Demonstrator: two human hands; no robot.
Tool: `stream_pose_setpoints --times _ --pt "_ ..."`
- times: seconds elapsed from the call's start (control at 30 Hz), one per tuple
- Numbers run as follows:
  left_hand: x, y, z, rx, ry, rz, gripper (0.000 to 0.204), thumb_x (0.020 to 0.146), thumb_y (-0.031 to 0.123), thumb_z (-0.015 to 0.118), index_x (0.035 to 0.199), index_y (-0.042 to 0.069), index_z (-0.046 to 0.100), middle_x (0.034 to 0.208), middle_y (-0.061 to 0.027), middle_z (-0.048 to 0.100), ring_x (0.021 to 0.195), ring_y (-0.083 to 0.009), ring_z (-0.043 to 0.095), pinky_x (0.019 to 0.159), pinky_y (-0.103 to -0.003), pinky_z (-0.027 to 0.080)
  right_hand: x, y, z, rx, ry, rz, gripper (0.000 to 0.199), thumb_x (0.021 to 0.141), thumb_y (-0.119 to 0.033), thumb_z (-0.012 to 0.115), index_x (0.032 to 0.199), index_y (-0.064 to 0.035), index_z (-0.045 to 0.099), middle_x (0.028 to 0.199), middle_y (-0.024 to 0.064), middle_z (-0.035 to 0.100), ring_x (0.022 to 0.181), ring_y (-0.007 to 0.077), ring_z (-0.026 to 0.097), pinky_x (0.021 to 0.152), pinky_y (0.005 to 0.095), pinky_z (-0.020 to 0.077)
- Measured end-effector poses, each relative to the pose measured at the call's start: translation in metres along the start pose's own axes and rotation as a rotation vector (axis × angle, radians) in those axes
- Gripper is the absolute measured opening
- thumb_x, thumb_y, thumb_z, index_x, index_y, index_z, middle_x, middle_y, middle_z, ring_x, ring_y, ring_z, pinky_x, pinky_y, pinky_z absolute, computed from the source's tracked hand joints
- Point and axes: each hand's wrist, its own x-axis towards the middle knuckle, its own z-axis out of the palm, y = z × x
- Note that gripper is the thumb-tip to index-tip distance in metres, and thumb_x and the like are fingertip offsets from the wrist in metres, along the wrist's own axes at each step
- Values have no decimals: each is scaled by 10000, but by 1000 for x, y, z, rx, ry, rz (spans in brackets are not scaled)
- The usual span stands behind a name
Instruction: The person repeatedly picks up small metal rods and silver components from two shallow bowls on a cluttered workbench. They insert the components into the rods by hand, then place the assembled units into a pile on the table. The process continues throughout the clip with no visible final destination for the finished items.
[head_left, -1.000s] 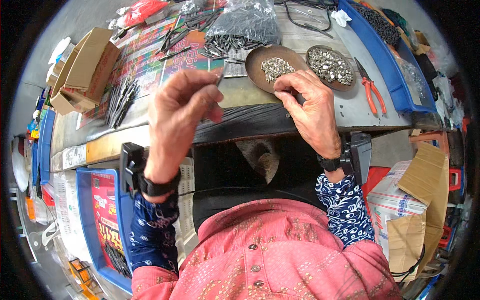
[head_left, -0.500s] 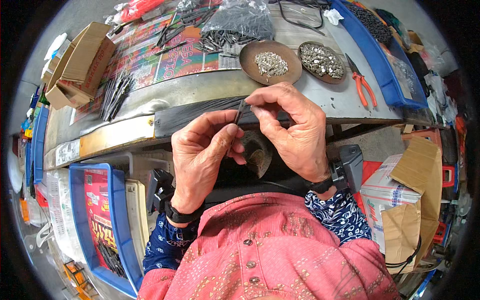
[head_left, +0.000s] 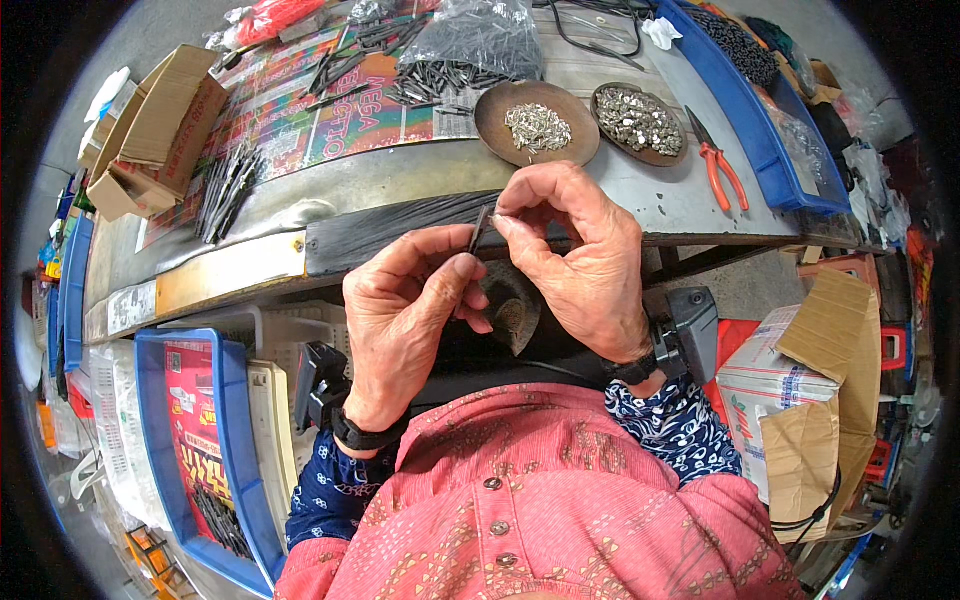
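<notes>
My left hand (head_left: 405,305) pinches a thin, dark, narrow piece (head_left: 480,232) between thumb and fingers, its upper end pointing up and slightly right. Close beside that upper end, my right hand (head_left: 590,265) has thumb and forefinger pressed together; whatever is between them is too small to make out. Both hands hover at the near edge of the workbench. Just beyond them stands a round brown dish (head_left: 488,122) of small silvery pins (head_left: 538,128). To its right is a second brown dish (head_left: 662,159) filled with small, flat metal bits (head_left: 635,118).
Red-handled pliers (head_left: 722,178) lie right of the dishes, beside a long blue tray (head_left: 735,90). Dark thin pieces (head_left: 228,195) lie at left by a cardboard box (head_left: 165,125). A clear bag (head_left: 480,40) holds more at the back. Below are a blue bin (head_left: 235,430) and an open carton (head_left: 780,385).
My right hand has shifted slightly left and its fingertips are a little lower beside the dark piece. My left hand keeps its pinch, nearly in the same place.
</notes>
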Motion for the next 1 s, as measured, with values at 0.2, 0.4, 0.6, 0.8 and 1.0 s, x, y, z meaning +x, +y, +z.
stream_pose_setpoints --times 0.2,0.4,0.6,0.8,1.0 --pt "1 -3 0 53 -1 40 224 918 46 596 1121 -49 610 865 -97 673 680 -124 631 536 -268 572 1 1 1 -27 10 -14 187 810 76 646 968 -11 597 867 -6 601 740 39 539 663 193 461" --pt "-1 -6 2 170 29 108 228 895 -7 614 1117 -59 613 837 -63 645 698 -91 612 566 -229 564 0 2 2 -42 20 -17 179 801 74 652 952 -9 603 838 -7 595 717 39 530 649 196 456" --pt "-1 -11 3 295 68 182 226 878 -36 620 1104 -37 631 858 -37 625 699 -75 607 561 -213 551 0 8 4 -47 46 -78 178 797 76 651 946 -9 600 825 -11 591 708 39 525 637 196 451" --pt "-1 -18 3 441 131 297 237 857 -63 624 1086 -10 655 850 -34 608 684 -63 605 551 -194 541 -1 9 6 -37 63 -107 202 807 61 663 978 -18 589 831 -7 602 710 40 528 637 197 451" --pt "-1 -18 0 602 84 363 240 879 -74 595 1115 -48 631 904 -56 628 709 -85 598 574 -225 555 -3 7 5 18 54 -28 220 819 44 679 1004 -11 574 854 9 612 754 50 553 665 201 466"
